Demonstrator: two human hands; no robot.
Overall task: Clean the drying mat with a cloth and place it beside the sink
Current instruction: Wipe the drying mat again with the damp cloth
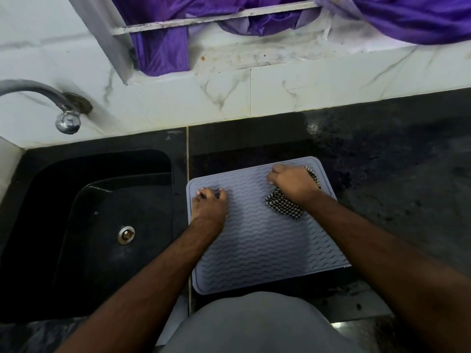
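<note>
A: From the head view, where does the drying mat [257,240] lie?

B: Flat on the dark counter [397,174], just beside the black sink [76,225]. Its left edge runs close along the seam by the sink's rim, and its near edge reaches the front of the counter.

A: And the hands?

B: The left hand [210,203] rests on the mat near its far left corner, fingers bent, tips pressing down, holding nothing. It looks like it is pinning the mat. The right hand [293,184] is near the far right corner, fingers curled and bunched on the checked cloth [283,206], which spills out below the palm and behind the knuckles.

A: So the wiping is under way?

B: I would judge so. Most of the ridged surface near the body is bare, and I cannot tell whether it is clean.

A: What could go wrong from here?

B: The mat looks soft and thin. If the left hand eases off, a firm stroke could drag or buckle it toward the sink. The cloth is wadded up, so only a small patch touches; the wavy grooves may keep dirt. A loose tail of cloth could also catch on the mat's raised edge.

A: Anything else in view?

B: A tap [67,121] on the tiled wall above the sink, and purple fabric [163,49] hanging at the window ledge.
</note>
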